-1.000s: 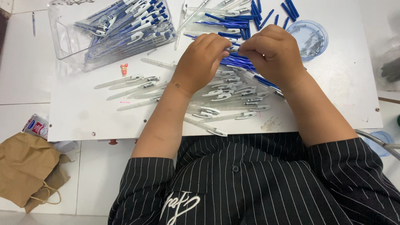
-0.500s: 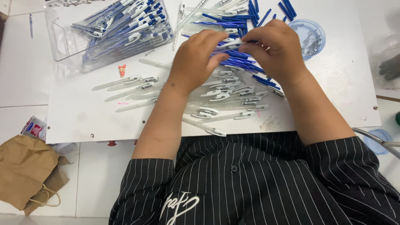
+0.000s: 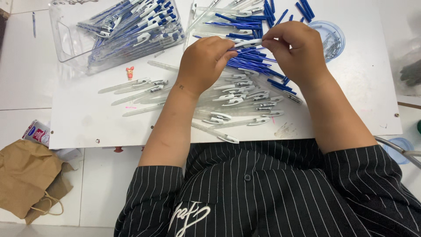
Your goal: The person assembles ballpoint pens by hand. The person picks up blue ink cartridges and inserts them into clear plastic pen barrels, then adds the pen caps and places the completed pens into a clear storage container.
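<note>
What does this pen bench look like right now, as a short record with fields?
Left hand: pinches one end of a white pen piece
Right hand: pinches the other end
Under the hands: blue refills, clear barrels
Clear bin: upper left, holds assembled pens
Round clear cup: right, small metal parts inside
Surface: white board

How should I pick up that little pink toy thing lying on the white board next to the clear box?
Probably pinch the little pink figure across its narrow middle, thumb one side, finger the other, coming straight down from above. It lies alone on the white board, with bare board all round; the clear box and the nearest pen barrels stay apart from it.
</note>
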